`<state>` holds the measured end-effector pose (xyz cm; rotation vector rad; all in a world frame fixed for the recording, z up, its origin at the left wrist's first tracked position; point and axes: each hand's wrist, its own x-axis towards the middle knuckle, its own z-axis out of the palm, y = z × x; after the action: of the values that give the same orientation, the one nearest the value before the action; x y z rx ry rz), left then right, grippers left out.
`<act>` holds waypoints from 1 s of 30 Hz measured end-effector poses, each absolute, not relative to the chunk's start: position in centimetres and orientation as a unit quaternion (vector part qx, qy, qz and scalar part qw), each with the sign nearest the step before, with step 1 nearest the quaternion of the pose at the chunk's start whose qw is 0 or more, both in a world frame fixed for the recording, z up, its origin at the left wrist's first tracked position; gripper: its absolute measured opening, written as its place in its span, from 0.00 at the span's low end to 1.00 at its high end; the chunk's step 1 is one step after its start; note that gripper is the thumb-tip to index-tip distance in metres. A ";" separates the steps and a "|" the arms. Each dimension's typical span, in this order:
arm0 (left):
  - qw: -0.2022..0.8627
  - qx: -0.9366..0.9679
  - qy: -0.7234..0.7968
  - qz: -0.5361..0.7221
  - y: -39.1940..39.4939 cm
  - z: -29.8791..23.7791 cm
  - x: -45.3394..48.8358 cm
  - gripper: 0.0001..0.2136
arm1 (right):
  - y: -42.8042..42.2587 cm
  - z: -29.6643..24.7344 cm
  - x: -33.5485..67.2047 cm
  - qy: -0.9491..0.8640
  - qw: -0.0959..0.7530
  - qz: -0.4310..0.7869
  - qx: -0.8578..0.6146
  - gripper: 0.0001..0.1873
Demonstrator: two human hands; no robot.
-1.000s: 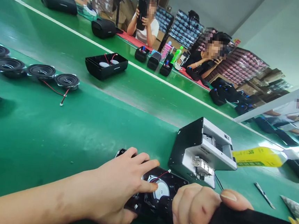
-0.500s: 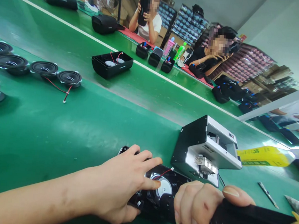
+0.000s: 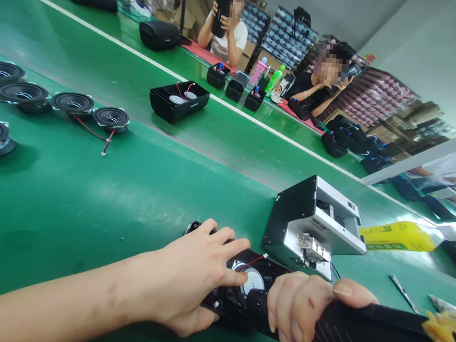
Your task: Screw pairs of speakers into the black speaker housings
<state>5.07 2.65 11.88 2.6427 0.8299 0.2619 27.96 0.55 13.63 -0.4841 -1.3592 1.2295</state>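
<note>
My left hand (image 3: 198, 275) lies over a black speaker panel (image 3: 230, 299), fingers across its top and thumb at its near edge. A round speaker with a pale magnet back (image 3: 253, 282) is set in the panel, beside my forefinger, and a thin red wire with a white plug (image 3: 265, 256) sticks up from it. My right hand (image 3: 303, 310) is wrapped round a thick black electric screwdriver (image 3: 369, 332) with a yellow band tied at its rear. The screwdriver's front end points at the panel near the magnet. Its tip is hidden from view.
Beyond my right hand stands a black and silver screw feeder (image 3: 314, 232), with a yellow bottle (image 3: 400, 236) behind it. Tweezers (image 3: 404, 294) lie at right. Several loose speakers (image 3: 73, 103) sit at left. A black speaker housing (image 3: 178, 102) stands farther back. Co-workers sit across the line.
The black housing and loose speakers appear slightly farther right. Both hands keep nearly the same place on the panel and screwdriver. A co-worker opposite has shifted the dark item in their hands.
</note>
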 end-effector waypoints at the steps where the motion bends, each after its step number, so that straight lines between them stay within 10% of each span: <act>1: 0.177 0.935 0.292 0.091 2.6 12.0 5.0 0.28 | 0.3 14.1 27.4 -0.581 0.598 0.515 -0.201 0.14; 15: 0.180 0.935 0.293 0.090 2.2 12.4 4.9 0.25 | 2.6 14.5 29.4 -0.737 0.371 0.559 -0.080 0.23; 26: 0.205 0.928 0.296 0.099 2.1 12.1 5.0 0.27 | 1.9 13.3 29.4 -0.693 0.358 0.608 -0.145 0.24; 30: 0.168 0.934 0.296 0.111 2.5 10.9 5.1 0.28 | 0.5 14.3 31.9 -0.625 0.512 0.531 -0.254 0.35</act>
<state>5.13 2.47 10.89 2.6562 0.8427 0.3162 31.92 0.53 14.25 -0.6119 -1.5046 1.2783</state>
